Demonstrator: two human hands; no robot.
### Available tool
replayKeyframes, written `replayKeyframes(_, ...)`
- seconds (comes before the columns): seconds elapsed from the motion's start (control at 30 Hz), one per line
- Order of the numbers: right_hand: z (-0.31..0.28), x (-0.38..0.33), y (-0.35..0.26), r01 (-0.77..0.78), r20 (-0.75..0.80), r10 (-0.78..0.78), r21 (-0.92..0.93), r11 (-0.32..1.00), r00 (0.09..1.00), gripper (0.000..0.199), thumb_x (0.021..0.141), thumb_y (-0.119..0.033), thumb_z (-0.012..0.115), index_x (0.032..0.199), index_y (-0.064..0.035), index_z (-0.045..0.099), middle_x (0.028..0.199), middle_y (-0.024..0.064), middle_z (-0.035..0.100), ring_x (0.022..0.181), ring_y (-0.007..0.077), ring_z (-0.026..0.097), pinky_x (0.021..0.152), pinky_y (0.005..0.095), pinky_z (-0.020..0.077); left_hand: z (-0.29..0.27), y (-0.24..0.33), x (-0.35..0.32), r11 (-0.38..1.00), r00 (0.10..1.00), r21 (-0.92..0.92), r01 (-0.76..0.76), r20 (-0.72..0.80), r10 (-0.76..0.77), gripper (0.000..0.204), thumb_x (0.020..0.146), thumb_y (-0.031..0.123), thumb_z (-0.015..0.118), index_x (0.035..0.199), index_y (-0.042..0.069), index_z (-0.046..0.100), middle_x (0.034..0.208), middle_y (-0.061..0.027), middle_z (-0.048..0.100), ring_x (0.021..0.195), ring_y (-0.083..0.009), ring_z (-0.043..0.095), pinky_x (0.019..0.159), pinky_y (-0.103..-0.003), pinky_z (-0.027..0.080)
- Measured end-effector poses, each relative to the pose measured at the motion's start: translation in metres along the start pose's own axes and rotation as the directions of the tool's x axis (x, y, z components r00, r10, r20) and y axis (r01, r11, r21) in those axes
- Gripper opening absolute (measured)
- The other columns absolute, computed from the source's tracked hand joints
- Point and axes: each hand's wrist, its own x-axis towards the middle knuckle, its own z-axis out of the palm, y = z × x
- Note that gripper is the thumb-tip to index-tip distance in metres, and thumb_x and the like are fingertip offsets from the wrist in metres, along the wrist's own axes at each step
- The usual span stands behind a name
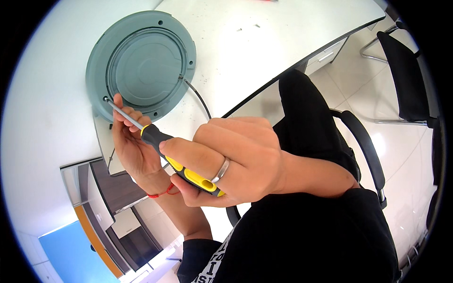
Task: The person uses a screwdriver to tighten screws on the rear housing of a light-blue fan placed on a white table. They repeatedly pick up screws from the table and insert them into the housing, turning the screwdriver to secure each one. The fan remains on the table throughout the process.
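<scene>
R hand (236, 158) is clamping its grip round the yellow-black screwdriver (181, 162) handle; L hand (134, 144) fingers are steadying the shaft. Tip is sitting in a rim hole (lower-left) of the grey round cover (141, 63) on the tabletop (264, 37), ahead of both hands.

The person wears black clothes: black trousers (311, 118) and a black top (302, 240) with white lettering at its lower front. Both forearms are bare. A thin red string (160, 192) circles the left wrist, and a plain silver ring (221, 170) sits on a finger of the right hand (236, 158).
</scene>
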Motion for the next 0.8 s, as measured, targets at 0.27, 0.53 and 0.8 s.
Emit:
replayKeyframes(0.27,0.009,0.002,0.002,0.015,-0.056,-0.017,-0.026,1.0,0.998,0.039,0.066,-0.015,0.081,0.1,-0.0013,0.067,0.066,0.0035,0.053,0.048,0.0146,0.052,0.041,0.0231,0.0385,0.0,-0.002,0.001,0.999,0.999,0.047,-0.019,-0.038,0.021,0.036,0.107,0.011,0.047,0.138,-0.008,0.049,0.089,-0.0035,0.056,0.074,-0.0072,0.049,0.066,-0.022,0.047)
replayKeyframes(0.53,0.013,0.01,-0.004,0.011,-0.027,-0.013,-0.067,0.998,1.0,0.021,0.071,-0.012,0.076,0.088,-0.0006,0.068,0.065,0.0019,0.054,0.05,0.0107,0.053,0.041,0.0222,0.0404,0.011,0.003,0.001,0.995,0.994,0.097,-0.024,-0.101,0.034,0.037,0.107,0.012,0.046,0.139,-0.007,0.049,0.089,-0.0039,0.055,0.078,-0.0086,0.051,0.068,-0.023,0.048)
replayKeyframes(0.8,0.016,0.013,-0.007,-0.002,-0.025,-0.001,-0.098,0.995,1.0,0.02,0.07,-0.01,0.073,0.085,0.0022,0.069,0.063,0.0012,0.052,0.051,0.0097,0.053,0.04,0.023,0.0404,0.011,0.002,0.0,0.999,0.995,0.035,-0.03,-0.094,0.033,0.035,0.107,0.014,0.048,0.136,-0.006,0.052,0.09,-0.0024,0.056,0.078,-0.0065,0.051,0.068,-0.022,0.048)
